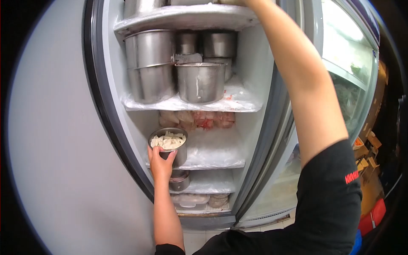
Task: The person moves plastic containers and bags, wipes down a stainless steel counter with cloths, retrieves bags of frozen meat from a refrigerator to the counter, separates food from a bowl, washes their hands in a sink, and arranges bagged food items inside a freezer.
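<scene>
My left hand (162,163) grips the front rim of a round metal pot (179,156), thumb and fingers closed on its side. Pale, whitish cut pieces (168,140) fill the pot. It is at the left front of a frosted middle shelf (212,148); whether its base rests there I cannot tell. My right arm stretches up past the top shelf (191,18). Its hand is almost wholly cut off by the upper edge, so its fingers and anything in them are hidden.
Several metal pots (151,49) stand stacked on the shelf above. Bagged reddish meat (212,120) lies behind the held pot. Lower down are another metal pot (180,182) and a clear plastic container (190,201). A glass-fronted fridge (346,76) stands to the right.
</scene>
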Demonstrator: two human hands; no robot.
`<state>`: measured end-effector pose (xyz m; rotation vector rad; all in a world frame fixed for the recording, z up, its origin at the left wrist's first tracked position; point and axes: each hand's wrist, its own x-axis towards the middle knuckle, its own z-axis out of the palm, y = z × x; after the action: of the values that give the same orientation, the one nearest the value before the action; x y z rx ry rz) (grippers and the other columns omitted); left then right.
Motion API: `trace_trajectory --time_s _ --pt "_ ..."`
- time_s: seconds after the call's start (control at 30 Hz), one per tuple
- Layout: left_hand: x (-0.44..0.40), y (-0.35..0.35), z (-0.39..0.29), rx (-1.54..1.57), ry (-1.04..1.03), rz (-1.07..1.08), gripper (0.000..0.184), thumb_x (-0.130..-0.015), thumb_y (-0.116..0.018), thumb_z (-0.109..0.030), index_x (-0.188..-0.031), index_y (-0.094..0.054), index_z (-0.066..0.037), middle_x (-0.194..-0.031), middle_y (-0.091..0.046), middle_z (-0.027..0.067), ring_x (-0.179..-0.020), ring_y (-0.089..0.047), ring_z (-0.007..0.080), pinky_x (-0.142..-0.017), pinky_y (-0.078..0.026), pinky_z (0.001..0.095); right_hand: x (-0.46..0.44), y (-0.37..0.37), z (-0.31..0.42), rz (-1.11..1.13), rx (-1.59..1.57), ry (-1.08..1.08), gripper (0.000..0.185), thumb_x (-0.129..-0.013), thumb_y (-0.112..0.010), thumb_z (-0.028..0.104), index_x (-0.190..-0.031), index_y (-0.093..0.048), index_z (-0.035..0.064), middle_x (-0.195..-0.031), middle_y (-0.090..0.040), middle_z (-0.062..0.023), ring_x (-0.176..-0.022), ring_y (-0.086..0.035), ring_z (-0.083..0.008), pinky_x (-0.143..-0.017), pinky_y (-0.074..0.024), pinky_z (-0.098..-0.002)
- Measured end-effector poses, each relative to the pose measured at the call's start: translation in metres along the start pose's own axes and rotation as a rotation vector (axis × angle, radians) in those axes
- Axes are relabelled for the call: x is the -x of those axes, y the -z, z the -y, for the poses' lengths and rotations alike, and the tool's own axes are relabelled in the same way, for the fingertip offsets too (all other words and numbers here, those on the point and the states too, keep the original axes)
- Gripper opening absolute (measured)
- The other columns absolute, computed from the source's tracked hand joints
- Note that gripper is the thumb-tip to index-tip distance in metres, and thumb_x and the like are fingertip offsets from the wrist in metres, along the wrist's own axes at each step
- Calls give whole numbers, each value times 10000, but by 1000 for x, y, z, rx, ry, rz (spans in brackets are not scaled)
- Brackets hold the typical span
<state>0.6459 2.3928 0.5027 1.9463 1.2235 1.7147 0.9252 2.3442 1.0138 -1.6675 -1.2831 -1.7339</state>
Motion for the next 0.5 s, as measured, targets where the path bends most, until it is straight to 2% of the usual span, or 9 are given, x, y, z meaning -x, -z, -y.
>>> trace_trajectory --time_s 0.07,0.1,0.27,0.33,0.37,0.4,0.47,0.5 --pt "-2 4 -2 0 26 17 432 -720 -818 -212 -925 -479 -39 -1287 -472 190 -1100 -524 412 -901 -452 447 39 -8 6 -200 -176 -19 525 -897 -520 298 -1340 -447 27 -1441 -384 -228 -1339 -349 -408 -1097 -336 -475" --pt "-1 3 -4 -3 54 29 436 -719 -818 -221 -923 -481 -37 -1288 -470 186 -1102 -523 411 -900 -451 446 64 12 5 -163 -322 20 583 -888 -528 317 -1382 -399 34 -1463 -347 -239 -1363 -312 -425 -1124 -298 -479" --pt "2 -1 4 -46 13 -16 435 -714 -820 -236 -929 -491 -49 -1378 -430 202 -1171 -497 430 -936 -440 452 81 33 7 -185 -339 96 662 -834 -578 290 -1416 -366 54 -1462 -350 -239 -1348 -329 -437 -1108 -314 -492" --pt "1 2 0 -38 60 22 441 -714 -820 -243 -932 -488 -51 -1384 -422 207 -1193 -485 426 -946 -436 451 90 59 17 -47 -245 -100 681 -822 -582 273 -1429 -354 64 -1470 -334 -250 -1328 -355 -442 -1092 -334 -494" --pt "0 7 -7 -27 94 55 449 -712 -823 -251 -934 -487 -52 -1390 -421 203 -1207 -477 422 -944 -437 453 86 53 13 -226 -288 30 688 -809 -585 272 -1430 -369 69 -1459 -346 -271 -1313 -376 -442 -1081 -349 -496" --pt "0 5 -7 -23 96 48 449 -712 -823 -251 -934 -487 -52 -1390 -421 203 -1207 -477 422 -944 -437 453 77 55 13 -231 -290 36 688 -809 -585 272 -1430 -369 69 -1459 -346 -271 -1313 -376 -442 -1081 -349 -496" --pt "1 4 -4 -35 78 31 453 -711 -824 -254 -932 -484 -51 -1390 -425 187 -1197 -481 421 -933 -440 458 60 60 15 -444 -338 144 668 -798 -597 264 -1409 -410 67 -1434 -384 -279 -1311 -379 -438 -1087 -340 -494" --pt "1 5 -7 -63 101 43 455 -712 -825 -256 -933 -483 -54 -1392 -425 177 -1186 -486 419 -929 -442 456 49 59 16 -530 -250 184 578 -854 -550 283 -1381 -460 63 -1420 -418 -260 -1339 -358 -426 -1098 -327 -490"
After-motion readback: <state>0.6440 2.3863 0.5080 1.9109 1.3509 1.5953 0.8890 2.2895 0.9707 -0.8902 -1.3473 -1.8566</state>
